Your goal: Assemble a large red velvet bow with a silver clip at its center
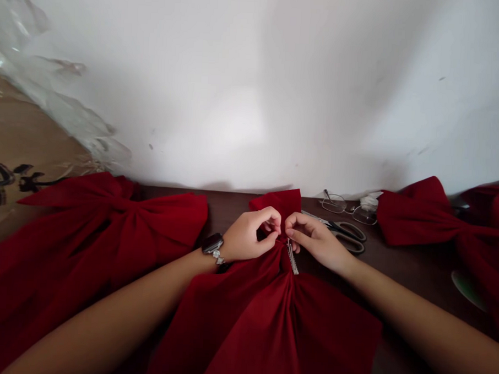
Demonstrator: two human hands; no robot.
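Note:
A piece of dark red fabric (268, 314) lies gathered on the brown table (415, 271) in front of me. My left hand (249, 234), with a watch on its wrist, pinches the gathered middle of the cloth. My right hand (313, 239) pinches the same spot from the other side, fingers closed. A silver metal clip (291, 258) hangs at the gather just below my right fingers. Whether that hand grips the clip or only the cloth is hidden by the fingers.
A finished red bow (107, 225) lies at the left and another red bow (446, 217) at the right. Scissors (347, 232) and a pair of glasses (348, 208) rest behind my right hand. A white wall rises behind the table; a cardboard box (11, 160) with plastic wrap stands far left.

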